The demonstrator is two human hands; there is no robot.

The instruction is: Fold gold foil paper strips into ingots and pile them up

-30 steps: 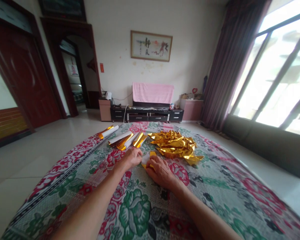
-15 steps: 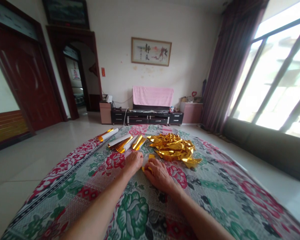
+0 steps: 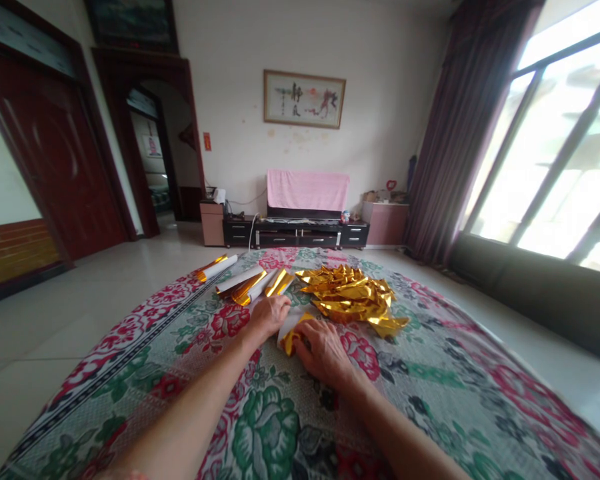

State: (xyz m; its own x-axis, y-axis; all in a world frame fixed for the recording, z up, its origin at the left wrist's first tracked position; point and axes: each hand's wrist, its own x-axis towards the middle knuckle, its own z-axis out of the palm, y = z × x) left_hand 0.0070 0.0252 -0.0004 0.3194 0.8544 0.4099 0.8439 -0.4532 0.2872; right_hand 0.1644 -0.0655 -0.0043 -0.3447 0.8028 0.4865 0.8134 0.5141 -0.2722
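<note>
A small sheet of gold foil paper with a white back (image 3: pixel 287 325) lies on the cloth between my hands, its gold side partly folded over. My left hand (image 3: pixel 270 317) is closed at the sheet's upper left edge, its fingertips pinched together. Curled fingers of my right hand (image 3: pixel 325 347) grip the gold, folded side of that sheet. Just beyond, on the right, is a heap of folded gold foil pieces (image 3: pixel 355 297). Several curled gold and white foil sheets (image 3: pixel 279 283) lie past my left hand.
A flowered cloth (image 3: pixel 180 393) in green, red and grey covers the round table. At its far left edge lies another curled foil sheet (image 3: pixel 217 267). Beyond the table stand a low black cabinet (image 3: pixel 297 238) and a screen under a pink cloth (image 3: pixel 307 190).
The sheet between my hands shows more of its white back and a larger gold fold. My right hand has shifted slightly right and toward me; my left hand has moved slightly up and right.
</note>
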